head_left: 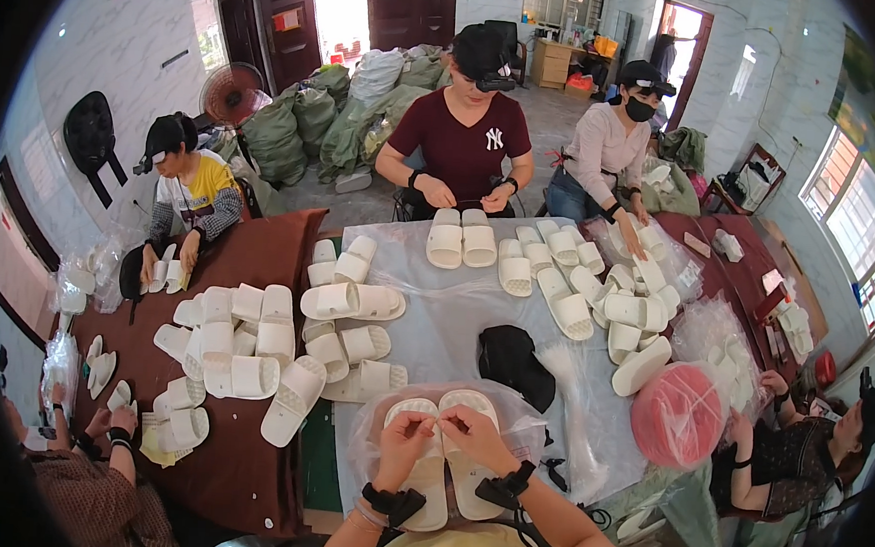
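Note:
A pair of white slide slippers point(427, 494) lies side by side in front of me, toes toward my body, on a clear plastic bag point(367, 438). Over their far ends, my left hand point(409, 440) is closed, thumb and fingertips pinched. Close beside it my right hand point(474, 440) makes the same kind of pinch, its fingertips almost meeting the left ones. Whatever thin thing may be between the fingertips is too small to make out. Dark bands with small boxes sit on both wrists. Just beyond my right hand lies a black cap-like cloth item point(516, 367).
White slippers point(243, 337) are heaped at left and more point(607, 294) at right. A bundle of clear plastic strips point(579, 423) and a pink roll in plastic point(677, 414) lie right. Several co-workers sit around the tables; one across point(465, 155) holds a thin cord. Sacks point(312, 120) stand behind.

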A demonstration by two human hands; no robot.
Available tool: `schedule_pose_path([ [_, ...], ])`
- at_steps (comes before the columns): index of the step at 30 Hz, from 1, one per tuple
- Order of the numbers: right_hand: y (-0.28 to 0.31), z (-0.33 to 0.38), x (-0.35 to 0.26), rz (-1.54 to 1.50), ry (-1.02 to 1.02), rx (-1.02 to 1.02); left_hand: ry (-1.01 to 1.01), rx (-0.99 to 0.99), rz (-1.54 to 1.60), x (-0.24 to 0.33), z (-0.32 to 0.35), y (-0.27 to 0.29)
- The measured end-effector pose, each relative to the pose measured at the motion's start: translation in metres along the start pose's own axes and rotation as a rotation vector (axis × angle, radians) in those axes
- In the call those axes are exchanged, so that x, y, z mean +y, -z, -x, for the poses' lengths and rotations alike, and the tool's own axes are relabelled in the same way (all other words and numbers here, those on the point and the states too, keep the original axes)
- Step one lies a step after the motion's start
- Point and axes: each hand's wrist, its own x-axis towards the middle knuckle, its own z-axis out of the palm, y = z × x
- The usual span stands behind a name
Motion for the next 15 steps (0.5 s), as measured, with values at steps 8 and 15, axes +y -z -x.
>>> schedule_pose_path([
  [8,0.0004,0.0013,0.0046,0.003,0.024,-0.003,-0.049,-0.068,-0.068,-0.0031,-0.0011,0.0007],
  [15,0.0044,0.0018,-0.0004,0.019,-0.002,-0.002,0.022,0.013,0.049,-0.0005,-0.0027,-0.0030],
])
